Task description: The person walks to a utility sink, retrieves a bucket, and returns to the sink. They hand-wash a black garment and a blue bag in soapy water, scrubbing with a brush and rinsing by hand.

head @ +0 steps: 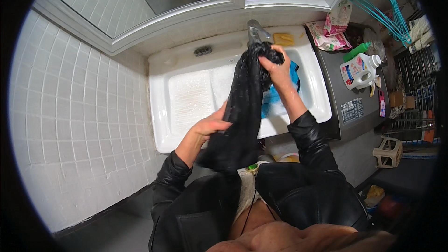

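A wet black cloth garment (243, 101) stretches between my hands over a white laundry sink (161, 112). Bunched fabric at its upper end is gripped by my right hand (278, 66), just in front of the metal faucet (257, 31). Lower down, my left hand (211, 124) holds the garment's left side, with some fingers hidden behind the fabric. The bottom of the garment hangs blurred over the sink's front edge. A blue cloth (271, 101) lies in the basin under my right forearm. Suds cover the ribbed washboard (194, 99) at the left.
A scrub brush (203, 51) and a yellow sponge or cloth (283, 39) rest on the sink's back ledge. A white detergent jug (358, 71), a green bottle (357, 51) and pink-white bags (325, 35) occupy the dark appliance top (332, 73). A mirrored cabinet (140, 31) juts out above.
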Demonstrator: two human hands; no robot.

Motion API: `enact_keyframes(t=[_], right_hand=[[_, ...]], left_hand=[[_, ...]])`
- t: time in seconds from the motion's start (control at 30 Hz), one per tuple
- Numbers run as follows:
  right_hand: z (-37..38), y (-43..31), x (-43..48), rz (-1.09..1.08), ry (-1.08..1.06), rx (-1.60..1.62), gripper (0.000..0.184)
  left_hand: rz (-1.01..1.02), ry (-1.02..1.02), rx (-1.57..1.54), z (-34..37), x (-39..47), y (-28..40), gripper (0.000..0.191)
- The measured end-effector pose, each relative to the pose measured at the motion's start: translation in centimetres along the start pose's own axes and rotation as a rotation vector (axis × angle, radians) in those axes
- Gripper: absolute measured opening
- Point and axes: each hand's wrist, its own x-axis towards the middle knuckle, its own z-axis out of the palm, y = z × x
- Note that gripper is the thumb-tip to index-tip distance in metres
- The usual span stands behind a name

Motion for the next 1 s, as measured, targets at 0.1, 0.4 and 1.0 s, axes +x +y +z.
enact_keyframes(t=[0.1, 0.4, 1.0], right_hand=[[1.1, -3.8, 1.5, -0.251, -0.056, -0.055, 0.036], [8.0, -14.4, -0.1, -1.107, -0.358, -0.254, 0.039], [5.6, -12.3, -9.6, -1.010, -0.509, -0.199, 0.035]], left_hand=[[-0.095, 0.030, 0.112, 1.0, 0.8, 0.7, 0.060], [0.499, 0.673, 0.924, 0.5, 4.2, 0.2, 0.041], [0.467, 0.077, -0.971, 0.2, 1.1, 2.1, 0.064]])
